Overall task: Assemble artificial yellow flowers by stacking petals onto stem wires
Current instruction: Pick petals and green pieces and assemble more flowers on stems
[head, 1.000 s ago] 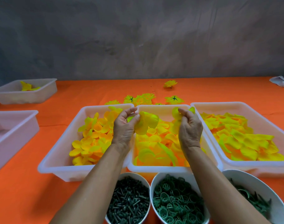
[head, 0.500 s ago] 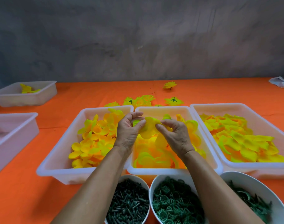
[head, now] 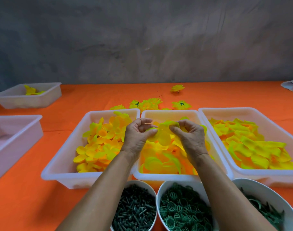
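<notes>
Both hands meeting on one petal layer above the middle tray

The left hand (head: pixel 137 137) and right hand (head: pixel 190 139) are each pinching the petal cluster (head: pixel 164 135) lying between them over the middle tray (head: pixel 169 177); no stem is showing.

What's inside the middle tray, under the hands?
The middle tray holds loose yellow petals. Left hand and right hand pinch a petal piece above it, hiding the petals beneath.
</notes>
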`<action>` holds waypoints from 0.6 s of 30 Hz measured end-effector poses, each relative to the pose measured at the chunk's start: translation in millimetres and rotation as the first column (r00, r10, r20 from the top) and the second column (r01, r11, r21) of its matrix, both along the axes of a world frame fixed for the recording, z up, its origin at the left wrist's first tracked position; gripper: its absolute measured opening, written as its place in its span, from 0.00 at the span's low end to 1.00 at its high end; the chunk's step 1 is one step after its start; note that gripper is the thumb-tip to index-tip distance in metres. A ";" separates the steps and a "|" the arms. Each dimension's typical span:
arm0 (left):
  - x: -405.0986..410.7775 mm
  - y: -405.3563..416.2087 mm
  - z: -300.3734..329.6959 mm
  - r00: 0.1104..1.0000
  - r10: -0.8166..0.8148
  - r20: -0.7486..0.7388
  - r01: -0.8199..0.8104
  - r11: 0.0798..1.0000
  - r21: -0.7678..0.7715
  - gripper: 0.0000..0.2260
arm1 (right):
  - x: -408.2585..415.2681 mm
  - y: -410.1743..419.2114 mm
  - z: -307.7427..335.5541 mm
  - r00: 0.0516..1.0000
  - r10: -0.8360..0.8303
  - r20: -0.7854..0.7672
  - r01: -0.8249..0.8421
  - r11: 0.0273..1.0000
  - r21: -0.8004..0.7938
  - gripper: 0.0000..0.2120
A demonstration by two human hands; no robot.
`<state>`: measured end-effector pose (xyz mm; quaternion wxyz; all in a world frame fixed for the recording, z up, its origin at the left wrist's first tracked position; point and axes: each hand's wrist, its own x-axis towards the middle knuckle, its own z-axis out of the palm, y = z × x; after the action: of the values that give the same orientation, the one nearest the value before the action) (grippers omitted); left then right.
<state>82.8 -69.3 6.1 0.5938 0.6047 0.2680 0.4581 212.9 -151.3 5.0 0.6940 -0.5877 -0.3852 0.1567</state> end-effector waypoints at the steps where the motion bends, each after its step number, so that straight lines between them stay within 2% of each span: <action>1: 0.0 0.0 0.2 1.000 -0.015 -0.006 0.015 1.000 -0.009 0.13 | -0.1 0.2 0.4 1.000 0.001 -0.024 -0.001 1.000 0.019 0.09; 7: -0.7 -1.0 1.0 0.999 -0.028 -0.038 0.028 0.999 0.016 0.12 | -1.6 -0.8 3.7 0.985 -0.039 -0.168 0.049 0.997 0.057 0.07; 10: -0.3 -1.5 0.6 0.997 -0.046 -0.059 0.048 0.998 0.038 0.12 | -1.2 -2.3 4.6 0.983 -0.031 -0.180 0.039 0.998 0.042 0.06; 18: -1.0 0.4 -1.5 0.990 -0.120 -0.079 0.123 0.992 0.032 0.22 | -2.4 -2.2 5.2 0.981 0.028 -0.193 -0.016 0.998 0.066 0.04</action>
<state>81.8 -68.8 4.6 0.5988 0.6479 0.2450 0.4020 210.5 -153.5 10.2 0.7448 -0.5429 -0.3273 0.2084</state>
